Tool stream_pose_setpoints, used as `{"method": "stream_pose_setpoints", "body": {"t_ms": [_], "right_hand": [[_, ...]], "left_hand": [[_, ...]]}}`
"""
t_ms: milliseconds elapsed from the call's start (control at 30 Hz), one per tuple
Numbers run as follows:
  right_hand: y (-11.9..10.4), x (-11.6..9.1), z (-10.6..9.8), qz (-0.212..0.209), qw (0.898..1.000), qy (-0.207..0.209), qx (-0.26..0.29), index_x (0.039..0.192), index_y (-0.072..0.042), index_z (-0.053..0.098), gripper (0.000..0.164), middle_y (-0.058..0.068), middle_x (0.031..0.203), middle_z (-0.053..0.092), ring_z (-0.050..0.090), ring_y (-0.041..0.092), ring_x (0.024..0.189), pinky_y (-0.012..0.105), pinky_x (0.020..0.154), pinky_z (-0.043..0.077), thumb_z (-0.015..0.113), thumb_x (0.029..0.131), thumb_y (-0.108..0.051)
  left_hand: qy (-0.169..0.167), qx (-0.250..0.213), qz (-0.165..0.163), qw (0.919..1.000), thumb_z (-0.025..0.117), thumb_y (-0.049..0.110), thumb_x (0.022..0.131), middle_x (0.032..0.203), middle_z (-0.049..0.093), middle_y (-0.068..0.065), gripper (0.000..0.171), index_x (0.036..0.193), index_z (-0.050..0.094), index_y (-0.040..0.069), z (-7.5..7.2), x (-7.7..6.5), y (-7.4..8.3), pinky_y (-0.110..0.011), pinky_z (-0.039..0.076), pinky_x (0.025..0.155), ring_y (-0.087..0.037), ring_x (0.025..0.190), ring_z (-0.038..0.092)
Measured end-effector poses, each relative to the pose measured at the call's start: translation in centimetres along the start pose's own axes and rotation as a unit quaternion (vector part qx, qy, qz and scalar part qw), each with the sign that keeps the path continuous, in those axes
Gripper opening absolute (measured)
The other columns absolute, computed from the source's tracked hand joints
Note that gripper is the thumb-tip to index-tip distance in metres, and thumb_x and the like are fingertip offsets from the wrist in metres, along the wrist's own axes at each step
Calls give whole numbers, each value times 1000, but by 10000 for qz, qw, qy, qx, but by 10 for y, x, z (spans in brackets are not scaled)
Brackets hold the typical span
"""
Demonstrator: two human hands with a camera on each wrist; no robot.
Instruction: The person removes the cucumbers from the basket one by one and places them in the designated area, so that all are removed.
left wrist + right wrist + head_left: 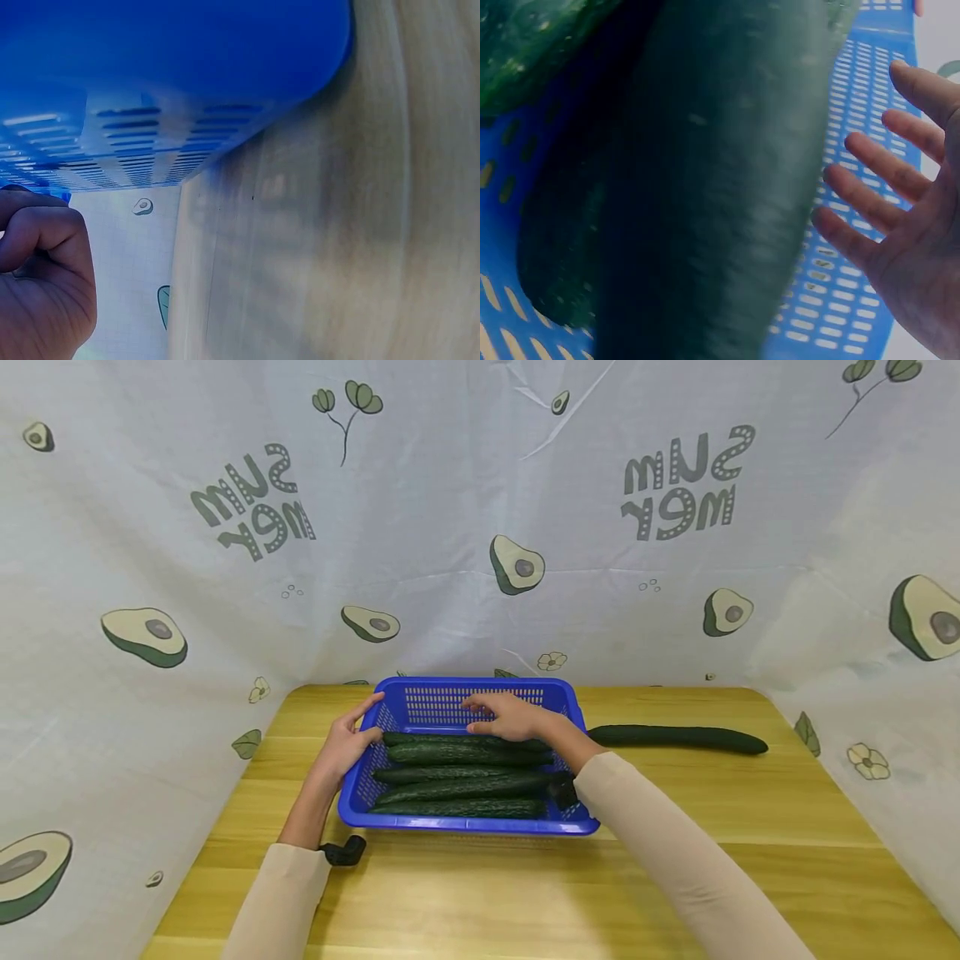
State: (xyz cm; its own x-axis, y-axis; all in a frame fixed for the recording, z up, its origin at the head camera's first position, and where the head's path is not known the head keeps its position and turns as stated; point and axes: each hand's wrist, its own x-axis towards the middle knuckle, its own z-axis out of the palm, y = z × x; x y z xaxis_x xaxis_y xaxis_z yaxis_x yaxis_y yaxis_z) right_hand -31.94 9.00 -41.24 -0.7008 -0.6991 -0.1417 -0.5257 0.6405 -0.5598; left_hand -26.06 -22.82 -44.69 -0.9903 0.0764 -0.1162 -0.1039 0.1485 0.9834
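A blue plastic basket (465, 825) with slotted walls holds several long dark green cucumbers (461, 789), lying side by side across it. My left hand (345, 747) grips the basket's left rim, thumb on the inner side; its curled fingers show against the rim in the left wrist view. Over the back of the basket, my right hand (513, 717) has its fingers loosely extended and holds nothing. In the right wrist view that right hand (915, 187) is spread beside a large cucumber (720, 180), with the slotted wall behind it.
One more long cucumber (678, 738) lies on the wooden table (480, 902), just right of the basket. A pale curtain (450, 510) printed with avocados hangs behind the table and along both sides. A black wrist device (345, 851) shows by the left sleeve.
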Motion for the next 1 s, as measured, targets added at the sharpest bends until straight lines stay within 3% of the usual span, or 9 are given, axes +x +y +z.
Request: {"method": "stream_pose_setpoints", "body": {"t_ms": [233, 500, 700, 1000], "right_hand": [[3, 2, 9, 83, 9993, -353, -54, 154, -11, 46, 56, 14, 151, 54, 50, 34, 141, 53, 116, 42, 55, 106, -39], [2, 3, 15, 520, 9943, -926, -97, 152, -12, 51, 54, 10, 155, 52, 47, 31, 144, 51, 117, 41, 49, 108, -43], [3, 5, 17, 577, 9938, -949, -61, 147, -9, 57, 52, 13, 152, 52, 48, 32, 142, 50, 115, 43, 51, 107, -43], [4, 5, 17, 821, 9939, -732, 43, 148, -15, 55, 53, 12, 149, 56, 51, 32, 140, 51, 113, 45, 53, 105, -46]], "left_hand": [[31, 5, 22, 10000, 57, 1, 91, 154, 48, -21, 74, 157, 45, 33, 0, 3, -3, -27, 58, 58, -12, 67, 66], [18, -38, -51, 10000, 58, 3, 92, 156, 46, -21, 74, 158, 42, 34, -2, 3, -5, -27, 58, 58, -13, 67, 66], [113, -14, -92, 9999, 59, 2, 90, 149, 53, -23, 74, 156, 47, 34, 0, 3, -5, -25, 57, 56, -11, 63, 65], [264, 53, -17, 9996, 58, 0, 88, 142, 57, -25, 74, 154, 50, 31, 2, 3, -3, -24, 56, 55, -9, 61, 63]]}}
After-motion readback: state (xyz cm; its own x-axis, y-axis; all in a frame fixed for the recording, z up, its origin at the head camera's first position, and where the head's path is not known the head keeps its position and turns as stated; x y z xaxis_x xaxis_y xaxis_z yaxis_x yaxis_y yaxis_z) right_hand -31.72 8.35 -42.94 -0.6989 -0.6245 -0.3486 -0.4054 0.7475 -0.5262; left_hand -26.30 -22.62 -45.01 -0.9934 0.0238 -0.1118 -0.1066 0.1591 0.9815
